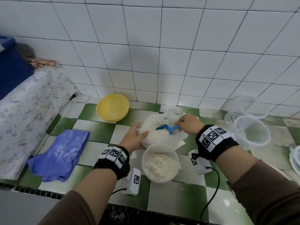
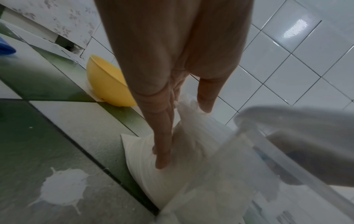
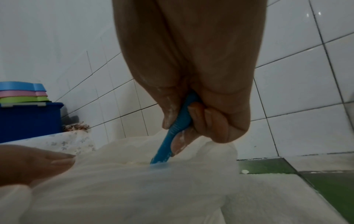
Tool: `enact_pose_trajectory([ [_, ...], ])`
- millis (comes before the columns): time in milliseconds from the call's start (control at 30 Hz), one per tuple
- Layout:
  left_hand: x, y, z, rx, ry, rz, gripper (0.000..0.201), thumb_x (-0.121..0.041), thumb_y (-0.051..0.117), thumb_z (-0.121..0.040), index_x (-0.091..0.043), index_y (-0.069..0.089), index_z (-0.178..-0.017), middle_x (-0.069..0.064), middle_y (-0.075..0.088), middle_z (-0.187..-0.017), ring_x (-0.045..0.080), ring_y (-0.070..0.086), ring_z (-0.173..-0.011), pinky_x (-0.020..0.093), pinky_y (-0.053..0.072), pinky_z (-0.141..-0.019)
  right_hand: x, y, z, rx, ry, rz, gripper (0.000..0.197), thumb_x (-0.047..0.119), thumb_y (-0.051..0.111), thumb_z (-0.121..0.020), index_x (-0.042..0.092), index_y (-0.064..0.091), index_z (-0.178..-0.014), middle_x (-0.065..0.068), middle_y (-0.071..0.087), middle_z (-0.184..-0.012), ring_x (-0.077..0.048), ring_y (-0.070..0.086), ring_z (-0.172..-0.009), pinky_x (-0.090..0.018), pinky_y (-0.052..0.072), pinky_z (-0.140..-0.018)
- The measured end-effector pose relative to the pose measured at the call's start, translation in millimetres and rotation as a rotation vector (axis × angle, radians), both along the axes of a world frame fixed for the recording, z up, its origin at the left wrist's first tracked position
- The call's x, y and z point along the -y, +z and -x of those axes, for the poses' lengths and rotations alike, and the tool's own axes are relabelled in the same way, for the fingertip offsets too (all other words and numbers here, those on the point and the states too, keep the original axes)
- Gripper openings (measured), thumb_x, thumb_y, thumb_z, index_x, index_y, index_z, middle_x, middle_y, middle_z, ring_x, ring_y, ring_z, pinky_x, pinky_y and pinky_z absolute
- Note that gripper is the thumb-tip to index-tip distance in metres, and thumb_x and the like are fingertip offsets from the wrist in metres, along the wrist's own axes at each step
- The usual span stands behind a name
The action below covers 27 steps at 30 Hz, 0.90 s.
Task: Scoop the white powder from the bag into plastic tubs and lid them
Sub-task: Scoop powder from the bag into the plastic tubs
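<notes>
**Scoop in the bag, tub half full**

The checked green-and-white counter (image 1: 100, 130) runs along a white tiled wall (image 1: 162, 46). At the far left, a floral cloth (image 1: 29, 108) drapes over a raised ledge, with a blue bin (image 3: 28, 119) behind it. On the near left lies a blue rag (image 1: 60, 153), dusted white. A yellow bowl (image 1: 112, 107) sits at the far side, against the wall.

In the middle, the open bag (image 1: 162, 137) of powder (image 1: 158, 132) slumps on the counter. Just near of it, touching it, stands a tub (image 1: 159, 163), lidless and partly filled. Off to the right, empty clear tubs (image 1: 251, 130) wait, well apart from the bag.

The left hand (image 1: 135, 138) is spread flat against the bag's left side, fingers (image 2: 162, 145) straight, thumb on the rim, steadying it. The right hand (image 1: 189, 123) is clenched round the handle of the blue scoop (image 1: 168, 127), whose head is down in the powder inside the bag. A white splat (image 2: 63, 191) marks the near tiles.
</notes>
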State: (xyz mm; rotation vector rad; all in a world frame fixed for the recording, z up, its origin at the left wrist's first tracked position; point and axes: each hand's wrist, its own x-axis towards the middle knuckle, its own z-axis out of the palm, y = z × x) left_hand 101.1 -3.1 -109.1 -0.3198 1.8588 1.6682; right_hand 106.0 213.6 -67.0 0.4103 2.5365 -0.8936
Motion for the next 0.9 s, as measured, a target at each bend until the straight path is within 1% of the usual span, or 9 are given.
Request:
enact_pose_trajectory([
  [100,0.5,0.7,0.0,-0.002,0.002,-0.008,0.058,-0.012,0.058,-0.093,-0.018,0.03,-0.144,0.014,0.052,-0.127,0.035,0.059,-0.109,0.038,0.058,-0.065,2.2,0.6,0.6,0.003,-0.048,0.038,0.027,0.014,0.047,-0.097,0.0,0.068,-0.106,-0.02,0.068,-0.104,-0.008,0.044,-0.058,-0.018,0.035,-0.053],
  [267,-0.3,2.4,-0.4,-0.005,-0.004,-0.01,0.058,-0.012,0.058,-0.093,-0.019,0.03,-0.144,0.012,0.053,-0.122,0.035,0.059,-0.109,0.039,0.058,-0.068,5.2,-1.3,0.3,0.038,-0.066,0.029,0.028,0.015,0.049,-0.096,-0.003,0.067,-0.108,-0.02,0.067,-0.109,-0.007,0.037,-0.052,-0.012,0.03,-0.041],
  [400,-1.8,4.5,-1.3,-0.01,-0.008,-0.016,0.057,-0.011,0.057,-0.094,-0.018,0.031,-0.144,0.008,0.053,-0.116,0.032,0.06,-0.106,0.038,0.059,-0.068,9.0,-6.3,1.2,0.025,-0.088,0.05,0.03,0.017,0.047,-0.095,-0.004,0.064,-0.108,-0.023,0.065,-0.11,-0.008,0.042,-0.056,-0.016,0.036,-0.054],
  [567,-2.6,6.3,-3.6,-0.006,0.007,-0.032,0.055,-0.011,0.056,-0.094,-0.018,0.032,-0.143,0.001,0.056,-0.105,0.033,0.059,-0.109,0.042,0.057,-0.074,10.7,-9.5,0.6,0.043,-0.09,0.031,0.032,0.019,0.045,-0.096,-0.004,0.063,-0.108,-0.023,0.064,-0.111,-0.009,0.041,-0.058,-0.017,0.035,-0.056],
  [600,-2.5,6.7,-4.4,-0.004,0.012,-0.03,0.055,-0.011,0.056,-0.094,-0.019,0.032,-0.143,0.002,0.056,-0.107,0.033,0.059,-0.11,0.043,0.057,-0.075,10.5,-10.3,-0.2,0.043,-0.095,0.035,0.032,0.019,0.045,-0.095,-0.004,0.063,-0.108,-0.023,0.064,-0.111,-0.01,0.041,-0.058,-0.018,0.035,-0.056],
  [667,-1.8,6.9,-6.4,-0.005,0.024,-0.018,0.057,-0.012,0.057,-0.094,-0.019,0.032,-0.144,0.007,0.055,-0.117,0.034,0.058,-0.112,0.044,0.057,-0.075,9.5,-11.7,-3.2,0.043,-0.11,0.044,0.032,0.02,0.046,-0.095,-0.004,0.063,-0.108,-0.023,0.064,-0.109,-0.012,0.043,-0.061,-0.018,0.035,-0.056],
  [767,-1.0,6.0,-9.6,-0.025,0.046,0.007,0.061,-0.012,0.06,-0.092,-0.019,0.031,-0.145,0.012,0.053,-0.132,0.034,0.058,-0.113,0.044,0.057,-0.074,6.9,-13.4,-8.3,0.044,-0.148,0.061,0.033,0.02,0.046,-0.095,-0.005,0.063,-0.109,-0.019,0.06,-0.093,-0.014,0.045,-0.063,-0.019,0.036,-0.056],
  [833,-0.6,5.0,-11.1,-0.046,0.064,0.027,0.061,-0.011,0.061,-0.091,-0.018,0.032,-0.144,0.013,0.052,-0.135,0.034,0.057,-0.115,0.048,0.057,-0.077,4.7,-12.6,-11.3,0.036,-0.171,0.075,0.033,0.019,0.046,-0.095,-0.005,0.063,-0.109,-0.013,0.055,-0.088,-0.015,0.045,-0.064,-0.019,0.035,-0.056],
  [900,-0.7,4.6,-13.0,-0.072,0.076,0.058,0.06,-0.01,0.062,-0.091,-0.017,0.033,-0.143,0.013,0.051,-0.134,0.033,0.056,-0.115,0.051,0.056,-0.081,1.8,-11.4,-13.6,0.013,-0.199,0.086,0.033,0.019,0.046,-0.095,-0.006,0.063,-0.108,-0.012,0.055,-0.088,-0.019,0.049,-0.07,-0.019,0.035,-0.057],
])
